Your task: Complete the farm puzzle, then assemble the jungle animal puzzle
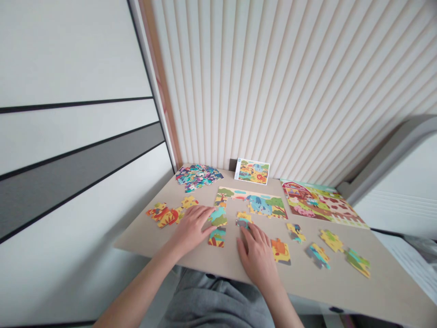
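Observation:
My left hand lies at the left side of a part-joined jigsaw puzzle, fingers stretched out. Its fingertips touch the edge of a green and teal puzzle piece; below that sits another edge piece with red and green shapes. With fingers spread, my right hand rests on the table, and its fingertips meet the lower edge of a yellow and grey puzzle piece. Above is the joined top strip with an elephant and trees. An orange piece lies right beside my right hand, partly behind it.
A picture card stands at the back. A heap of purple pieces lies back left, yellow and red pieces left. A farm puzzle covers the back right. Several loose pieces lie right. Pleated curtain behind.

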A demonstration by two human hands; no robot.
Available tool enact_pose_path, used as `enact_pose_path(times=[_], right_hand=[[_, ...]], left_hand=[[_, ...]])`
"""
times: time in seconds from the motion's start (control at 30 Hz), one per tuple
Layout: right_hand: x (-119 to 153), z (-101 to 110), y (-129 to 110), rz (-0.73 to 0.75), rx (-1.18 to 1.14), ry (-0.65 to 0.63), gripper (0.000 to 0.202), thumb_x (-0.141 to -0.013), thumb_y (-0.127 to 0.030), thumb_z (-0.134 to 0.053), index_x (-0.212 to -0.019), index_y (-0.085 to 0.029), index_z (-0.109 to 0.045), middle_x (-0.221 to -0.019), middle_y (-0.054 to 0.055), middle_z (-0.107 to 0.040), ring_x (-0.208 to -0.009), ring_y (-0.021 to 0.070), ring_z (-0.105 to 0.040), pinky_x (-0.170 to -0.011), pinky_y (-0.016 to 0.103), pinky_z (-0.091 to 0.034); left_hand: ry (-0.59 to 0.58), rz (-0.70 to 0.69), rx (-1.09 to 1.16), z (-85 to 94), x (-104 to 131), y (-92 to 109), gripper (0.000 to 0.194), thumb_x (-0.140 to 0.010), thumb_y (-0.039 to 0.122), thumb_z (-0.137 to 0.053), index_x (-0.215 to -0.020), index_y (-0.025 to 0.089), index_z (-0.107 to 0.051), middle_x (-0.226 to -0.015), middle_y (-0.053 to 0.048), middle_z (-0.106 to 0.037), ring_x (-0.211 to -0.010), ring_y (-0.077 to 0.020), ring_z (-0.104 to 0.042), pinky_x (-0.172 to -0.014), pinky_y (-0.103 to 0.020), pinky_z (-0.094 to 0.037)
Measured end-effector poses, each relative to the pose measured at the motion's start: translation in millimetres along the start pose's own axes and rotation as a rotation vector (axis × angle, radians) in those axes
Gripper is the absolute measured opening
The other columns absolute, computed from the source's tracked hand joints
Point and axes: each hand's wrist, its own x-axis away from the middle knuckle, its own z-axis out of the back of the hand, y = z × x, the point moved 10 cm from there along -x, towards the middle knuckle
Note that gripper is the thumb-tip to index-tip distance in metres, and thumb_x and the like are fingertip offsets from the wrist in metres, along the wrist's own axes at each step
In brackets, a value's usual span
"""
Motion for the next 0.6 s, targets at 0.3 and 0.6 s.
enact_pose_path(times=[0.3, 0.6], right_hand=[[0.2, -1.0, 0.7, -0.002, 0.000, 0.006, 0.032, -0.102, -0.029, -0.050, -0.129, -0.024, -0.067, -0.141, 0.012, -0.063, -0.133, 0.0297, -0.056, -0.108, 0.047, -0.047], [0.3, -2.7, 2.4, 0.004, 0.003, 0.011, 0.034, -0.103, -0.031, -0.050, -0.130, -0.023, -0.067, -0.141, 0.013, -0.064, -0.133, 0.0306, -0.056, -0.109, 0.048, -0.047]], left_hand=[[-0.026, -0.014, -0.011, -5.8, -0.8, 1.7, 0.052, -0.097, 0.035, -0.068, -0.147, 0.030, -0.053, -0.136, -0.007, -0.068, -0.127, -0.0272, -0.061, -0.117, -0.047, -0.042], [0.041, 0.151, -0.142, 30.7, 13.8, -85.4, 0.046, -0.100, 0.047, -0.060, -0.140, 0.026, -0.059, -0.134, -0.010, -0.069, -0.123, -0.0292, -0.063, -0.111, -0.048, -0.045]])
